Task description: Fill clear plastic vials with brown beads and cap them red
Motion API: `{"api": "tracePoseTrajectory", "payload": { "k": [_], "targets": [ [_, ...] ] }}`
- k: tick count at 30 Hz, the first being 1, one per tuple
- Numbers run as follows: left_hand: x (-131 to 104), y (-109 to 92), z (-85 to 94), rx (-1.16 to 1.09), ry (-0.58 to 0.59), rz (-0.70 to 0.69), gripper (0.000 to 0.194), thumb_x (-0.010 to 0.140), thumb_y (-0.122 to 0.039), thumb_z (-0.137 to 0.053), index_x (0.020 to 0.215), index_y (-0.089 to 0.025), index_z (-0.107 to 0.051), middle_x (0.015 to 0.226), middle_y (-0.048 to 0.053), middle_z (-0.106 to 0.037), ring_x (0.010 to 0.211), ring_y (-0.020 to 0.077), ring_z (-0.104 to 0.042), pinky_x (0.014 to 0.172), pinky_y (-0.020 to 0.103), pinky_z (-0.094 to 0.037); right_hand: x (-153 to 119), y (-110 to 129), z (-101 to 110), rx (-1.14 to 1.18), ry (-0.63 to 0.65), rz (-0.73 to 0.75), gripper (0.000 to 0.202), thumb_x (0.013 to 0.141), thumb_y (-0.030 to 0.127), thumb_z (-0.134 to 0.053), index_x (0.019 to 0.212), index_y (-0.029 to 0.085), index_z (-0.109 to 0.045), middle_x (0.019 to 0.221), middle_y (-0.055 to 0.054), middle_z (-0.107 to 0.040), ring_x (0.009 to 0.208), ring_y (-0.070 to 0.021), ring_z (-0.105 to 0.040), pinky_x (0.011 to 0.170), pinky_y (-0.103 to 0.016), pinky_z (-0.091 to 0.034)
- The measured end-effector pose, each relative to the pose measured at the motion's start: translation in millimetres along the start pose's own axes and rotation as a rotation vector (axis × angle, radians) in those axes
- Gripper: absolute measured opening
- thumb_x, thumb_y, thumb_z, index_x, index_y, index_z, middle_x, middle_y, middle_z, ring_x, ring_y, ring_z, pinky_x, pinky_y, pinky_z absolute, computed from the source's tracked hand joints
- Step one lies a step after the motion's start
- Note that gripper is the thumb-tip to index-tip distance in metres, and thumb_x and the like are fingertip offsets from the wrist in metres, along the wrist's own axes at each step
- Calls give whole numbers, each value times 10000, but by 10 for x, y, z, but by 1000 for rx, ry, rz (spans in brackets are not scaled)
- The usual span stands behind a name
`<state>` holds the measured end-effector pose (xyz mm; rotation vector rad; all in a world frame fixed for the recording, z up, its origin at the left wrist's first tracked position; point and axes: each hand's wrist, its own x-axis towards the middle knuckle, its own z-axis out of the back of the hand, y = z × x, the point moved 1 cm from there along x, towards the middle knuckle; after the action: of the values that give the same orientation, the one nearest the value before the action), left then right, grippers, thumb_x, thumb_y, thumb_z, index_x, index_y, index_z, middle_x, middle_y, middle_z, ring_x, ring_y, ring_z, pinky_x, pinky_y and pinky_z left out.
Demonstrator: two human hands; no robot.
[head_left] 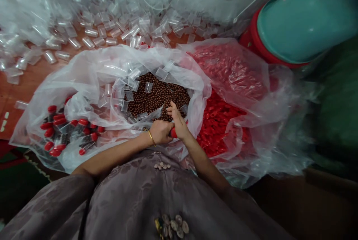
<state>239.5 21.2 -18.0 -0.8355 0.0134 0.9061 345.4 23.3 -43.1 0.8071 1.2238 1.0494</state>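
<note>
My left hand point(162, 132), with a gold bangle at the wrist, is closed around a small container with a red end point(173, 132) at the near edge of the brown beads point(156, 94). Its body is mostly hidden by my fingers. My right hand point(179, 120) is beside it, fingers stretched out and the palm side against the red end. The beads lie in an open white plastic bag point(92, 65), with clear tubes point(148, 87) scattered on them. Right of my hands is a bag of red plastic pieces point(215, 128).
Several filled, red-capped tubes point(59, 120) lie on plastic at the left. Clear empty tubes point(91, 33) are heaped along the back of the orange table point(16, 94). A teal bucket point(304, 20) on a red base stands at the back right.
</note>
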Motion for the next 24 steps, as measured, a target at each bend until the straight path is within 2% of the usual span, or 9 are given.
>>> {"api": "tracePoseTrajectory", "payload": {
  "k": [5,7,9,11,14,17,19,21,24],
  "targets": [
    [-15,63,31,28,-101,-65,134,660,-253,-553,755,-172,-602,690,45,-657,658,174,-602,604,257,-415,-42,110,49,72,-114,53,618,883,561,-147,1148,203,-575,1052,-67,-617,931,-175,-573,867,-360,-436],
    [-139,212,51,13,-195,-63,97,660,-250,-555,721,-181,-582,647,23,-630,633,153,-581,606,247,-407,-15,129,263,16,-250,115,588,899,499,-139,1085,188,-602,1024,-70,-634,927,-177,-578,857,-356,-439],
    [-400,487,94,28,-308,7,95,676,-280,-550,705,-190,-559,635,13,-609,623,148,-562,612,251,-403,34,66,639,-217,-455,169,464,887,436,-271,1033,167,-621,1014,-85,-639,950,-188,-567,884,-353,-419],
    [-792,886,161,52,-410,228,177,687,-378,-549,691,-202,-527,618,1,-582,592,147,-537,581,253,-392,97,-91,1089,-597,-571,123,371,829,350,-402,998,119,-639,1019,-134,-635,993,-224,-544,922,-375,-384],
    [-1516,1562,266,193,-512,864,335,654,-553,-538,678,-227,-467,520,-37,-470,537,165,-496,526,256,-352,197,-431,1636,-1016,-544,-173,365,791,249,-447,1045,57,-626,1054,-204,-613,1027,-272,-528,921,-409,-364],
    [-2118,2010,316,267,-370,1243,434,632,-662,-505,714,-239,-445,600,-35,-501,670,221,-555,584,300,-387,295,-681,1818,-1161,-502,-333,456,825,308,-446,1193,56,-539,1123,-224,-570,1014,-282,-540,838,-391,-408],
    [-2337,2101,331,252,-302,1384,510,587,-714,-516,738,-231,-451,690,-11,-564,756,266,-578,629,359,-420,361,-750,1790,-1193,-495,-373,481,836,329,-443,1249,87,-494,1139,-212,-557,990,-280,-557,786,-378,-430],
    [-2365,2042,358,317,-426,1382,547,570,-704,-549,831,-227,-497,864,34,-618,878,310,-575,715,439,-436,418,-768,1736,-1204,-483,-400,442,819,293,-463,1220,113,-520,1113,-189,-568,981,-275,-567,768,-367,-441],
    [-2054,1786,411,531,-812,1065,528,660,-550,-570,1055,-204,-519,1127,108,-573,1060,324,-510,884,501,-383,457,-791,1700,-1193,-446,-438,367,773,242,-501,1112,133,-589,1073,-164,-578,965,-262,-573,763,-360,-452]
  ]
}}
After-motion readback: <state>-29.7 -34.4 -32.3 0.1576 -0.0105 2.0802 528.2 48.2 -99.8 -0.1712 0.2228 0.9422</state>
